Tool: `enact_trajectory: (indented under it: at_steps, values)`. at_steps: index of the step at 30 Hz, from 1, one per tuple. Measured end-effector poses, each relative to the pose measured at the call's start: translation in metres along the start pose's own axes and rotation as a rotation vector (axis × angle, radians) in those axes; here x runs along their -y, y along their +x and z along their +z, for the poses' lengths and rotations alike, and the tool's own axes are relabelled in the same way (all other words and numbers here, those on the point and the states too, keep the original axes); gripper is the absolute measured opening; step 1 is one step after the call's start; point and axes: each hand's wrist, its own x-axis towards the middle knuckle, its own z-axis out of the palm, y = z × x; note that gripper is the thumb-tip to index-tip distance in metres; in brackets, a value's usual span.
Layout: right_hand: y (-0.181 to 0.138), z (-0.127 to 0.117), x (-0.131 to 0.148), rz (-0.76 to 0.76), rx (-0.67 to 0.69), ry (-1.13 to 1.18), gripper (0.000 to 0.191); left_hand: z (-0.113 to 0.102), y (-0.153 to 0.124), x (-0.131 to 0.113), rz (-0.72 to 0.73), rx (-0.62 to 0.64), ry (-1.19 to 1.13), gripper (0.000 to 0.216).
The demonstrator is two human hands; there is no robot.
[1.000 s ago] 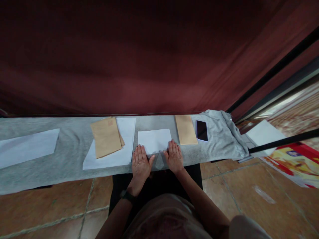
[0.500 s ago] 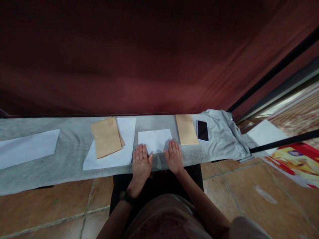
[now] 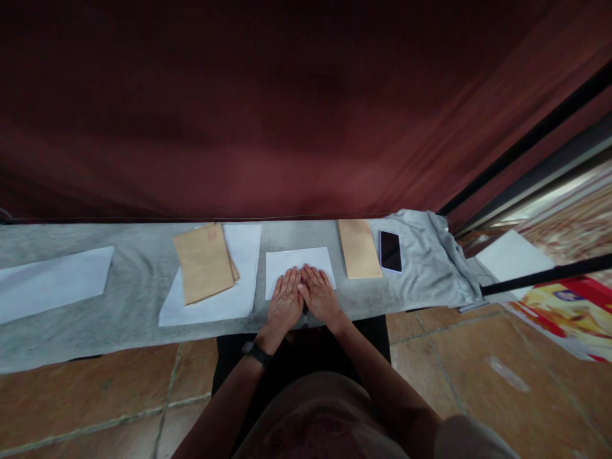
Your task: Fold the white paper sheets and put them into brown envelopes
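My left hand (image 3: 285, 307) and right hand (image 3: 322, 299) lie flat, side by side, on white paper (image 3: 295, 257), apparently folded already. At left, the larger sheet (image 3: 245, 255) beneath brown envelopes (image 3: 204, 264) appears unfolded.

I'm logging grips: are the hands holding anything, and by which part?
Nothing is gripped; the left hand and right hand lie palm-down on the near part of the white paper.

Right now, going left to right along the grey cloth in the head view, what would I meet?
White paper, overlapping brown envelopes, left hand, right hand, another brown envelope, phone.
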Motion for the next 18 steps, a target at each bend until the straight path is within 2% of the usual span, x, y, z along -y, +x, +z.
enact_trajectory:
  at_steps: [3,10,14,18]
  values:
    - [0.004,0.002,-0.002,0.033,-0.005,-0.035,0.050,0.001,0.005,0.004,-0.001,0.002,0.065,0.056]
    - [0.011,0.002,-0.007,0.084,0.029,-0.154,0.053,-0.003,0.019,0.008,-0.011,0.107,0.542,0.058]
    - [0.012,0.004,-0.007,0.128,0.030,-0.186,0.055,-0.003,0.020,0.011,-0.022,0.078,0.601,0.059]
    - [0.012,0.008,-0.008,0.175,-0.029,-0.188,0.058,-0.002,0.020,0.016,-0.037,0.016,0.589,0.060]
